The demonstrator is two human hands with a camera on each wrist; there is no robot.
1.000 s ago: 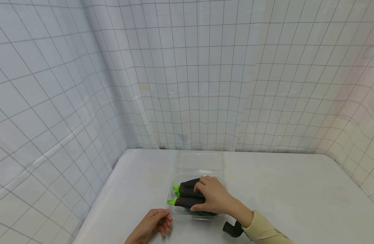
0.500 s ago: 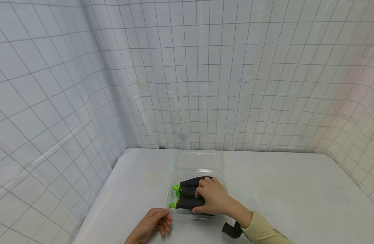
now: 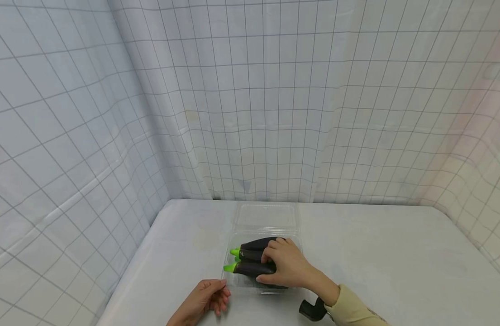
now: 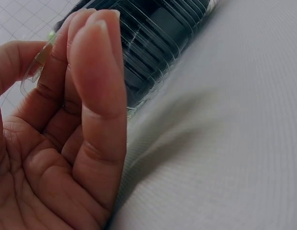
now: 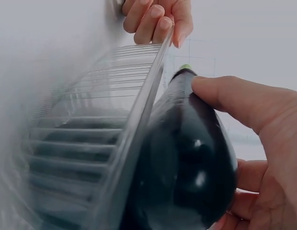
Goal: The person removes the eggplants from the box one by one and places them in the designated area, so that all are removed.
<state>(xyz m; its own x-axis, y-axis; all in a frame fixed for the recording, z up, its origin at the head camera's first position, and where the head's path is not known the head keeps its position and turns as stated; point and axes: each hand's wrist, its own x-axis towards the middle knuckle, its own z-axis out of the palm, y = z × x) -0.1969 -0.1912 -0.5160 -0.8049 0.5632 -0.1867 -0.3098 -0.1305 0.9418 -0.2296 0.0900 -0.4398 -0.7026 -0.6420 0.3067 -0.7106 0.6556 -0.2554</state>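
Observation:
Several dark eggplants with bright green stems lie side by side in a clear plastic clamshell box [image 3: 238,283], the rear ones [image 3: 254,245] partly covered by fingers. My right hand [image 3: 288,265] grips the front eggplant [image 3: 250,269], thumb on the near side and fingers over the top. In the right wrist view this eggplant [image 5: 187,148] rises above the box rim [image 5: 134,129]. My left hand [image 3: 205,296] pinches the box's near left corner between thumb and forefinger; the left wrist view shows the clear plastic edge [image 4: 31,79] there, with the other fingers curled beside it.
The box's lid [image 3: 267,216] lies folded back on the white table [image 3: 376,253], away from me. A black curved object [image 3: 311,311] sits by my right sleeve, partly hidden. White gridded cloth [image 3: 270,113] hangs behind the table and on both sides.
In my right hand's grip, the front eggplant first shifts toward me, then back away and slightly left. My left hand keeps its place at the box corner.

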